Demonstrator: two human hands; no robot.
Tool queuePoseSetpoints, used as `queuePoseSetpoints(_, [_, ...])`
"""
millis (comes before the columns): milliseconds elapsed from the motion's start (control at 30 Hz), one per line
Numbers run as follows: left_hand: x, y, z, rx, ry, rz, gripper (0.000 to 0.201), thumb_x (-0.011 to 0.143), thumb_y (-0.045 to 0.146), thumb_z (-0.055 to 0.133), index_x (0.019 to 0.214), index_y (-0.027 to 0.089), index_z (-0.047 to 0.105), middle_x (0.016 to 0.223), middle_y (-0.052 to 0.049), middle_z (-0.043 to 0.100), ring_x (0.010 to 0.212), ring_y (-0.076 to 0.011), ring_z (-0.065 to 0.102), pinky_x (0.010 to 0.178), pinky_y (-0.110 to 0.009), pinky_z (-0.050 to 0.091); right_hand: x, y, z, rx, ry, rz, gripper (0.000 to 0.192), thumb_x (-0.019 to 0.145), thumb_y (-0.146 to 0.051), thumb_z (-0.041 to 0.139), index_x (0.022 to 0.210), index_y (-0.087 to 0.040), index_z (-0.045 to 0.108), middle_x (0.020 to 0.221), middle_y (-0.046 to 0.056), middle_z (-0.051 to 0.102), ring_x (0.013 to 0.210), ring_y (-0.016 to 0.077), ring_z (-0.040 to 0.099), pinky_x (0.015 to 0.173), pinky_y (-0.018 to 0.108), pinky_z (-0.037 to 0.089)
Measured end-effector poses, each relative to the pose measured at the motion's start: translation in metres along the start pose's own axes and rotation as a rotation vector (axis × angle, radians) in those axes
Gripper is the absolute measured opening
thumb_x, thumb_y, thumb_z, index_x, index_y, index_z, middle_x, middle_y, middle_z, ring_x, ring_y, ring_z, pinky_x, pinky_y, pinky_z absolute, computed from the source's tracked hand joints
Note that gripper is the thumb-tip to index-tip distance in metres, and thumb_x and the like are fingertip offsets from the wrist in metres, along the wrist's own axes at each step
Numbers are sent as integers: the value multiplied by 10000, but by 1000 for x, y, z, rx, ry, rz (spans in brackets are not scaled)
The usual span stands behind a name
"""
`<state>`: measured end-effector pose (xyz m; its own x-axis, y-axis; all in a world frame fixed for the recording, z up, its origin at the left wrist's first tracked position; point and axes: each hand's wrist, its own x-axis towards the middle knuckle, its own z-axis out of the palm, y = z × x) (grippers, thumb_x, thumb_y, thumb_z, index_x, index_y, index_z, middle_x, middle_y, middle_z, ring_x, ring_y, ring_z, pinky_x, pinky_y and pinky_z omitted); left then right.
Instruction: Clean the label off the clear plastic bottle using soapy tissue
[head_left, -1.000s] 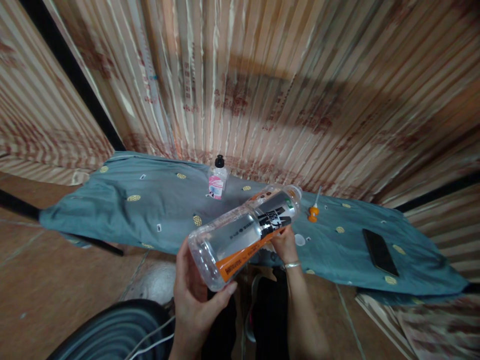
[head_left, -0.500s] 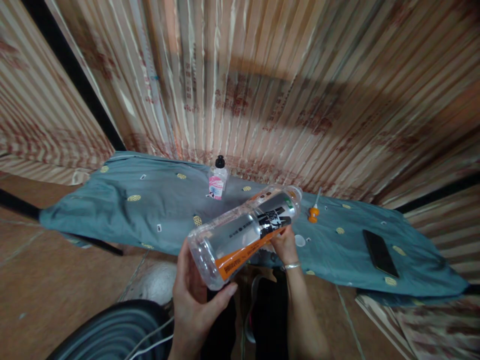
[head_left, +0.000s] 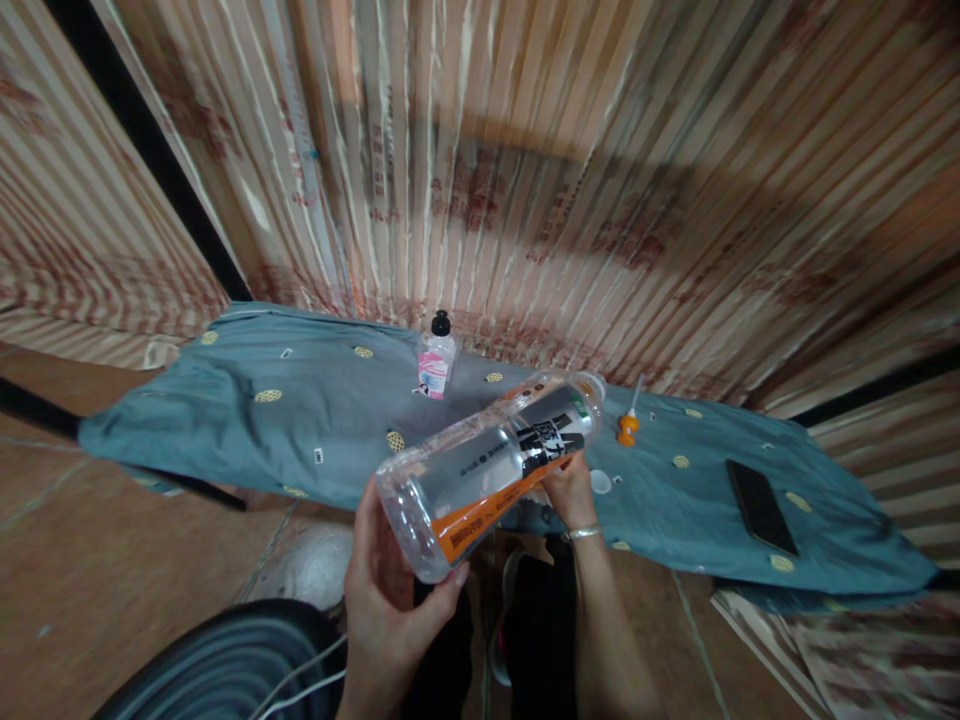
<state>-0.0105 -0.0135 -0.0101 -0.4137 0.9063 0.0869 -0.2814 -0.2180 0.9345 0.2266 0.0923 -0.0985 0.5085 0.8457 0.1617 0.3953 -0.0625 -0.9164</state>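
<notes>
Holding a large clear plastic bottle [head_left: 491, 465] nearly on its side, the person is gripping it at both ends above the near edge of a tabletop draped in a blue-grey cloth [head_left: 247, 420]. The left hand [head_left: 394, 610] is cupping the bottle's base, thumb on one side and fingers curled round the other, clamped on the plastic. The right hand [head_left: 568, 487] is closing on the bottle from beneath, near its neck, where a black-and-white label is wrapping the body and an orange strip is running along the lower side. The bottle's open mouth is pointing up and away toward the back, and it is hanging in the air, clear of the cloth. A small white cap [head_left: 599, 481] is lying on the cloth just beside the right hand. Farther back, an orange nozzle [head_left: 627, 426] with a thin white tip is standing near the bottle's mouth, and a small bottle with a black cap and pink label [head_left: 435, 358] is standing near the rear edge by the striped wall. A dark phone [head_left: 760, 505] is lying well to the right, close to the front edge. The left half of the cloth is offering open room, and bare brown floor [head_left: 112, 590] is stretching below the left edge.
</notes>
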Motion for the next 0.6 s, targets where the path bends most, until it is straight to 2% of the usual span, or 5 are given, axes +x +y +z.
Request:
queuePoseSetpoints(167, [0,0,0,15,6,-10,903,636,246,988,1474,276,656,1440,-113,734,1335,-344,701,1036,-345,605,1,3,0,-30,0,5,525,558,-533,830,924,-289,543,929,110,803,908,365,769,802,504,640])
queuePoseSetpoints(467, [-1,2,2,6,24,16,898,630,232,993,1466,273,670,1424,-101,749,1319,-325,716,1016,-314,610,1,1,1,-52,13,9,535,529,-456,878,916,-264,563,898,115,801,885,350,779,766,426,625])
queuePoseSetpoints(600, [0,2,2,-9,12,32,879,641,221,987,1462,271,677,1405,-101,761,1297,-320,730,1014,-321,615,1,4,1,-52,29,-44,500,557,-463,862,899,-277,548,904,106,800,879,329,777,750,394,609])
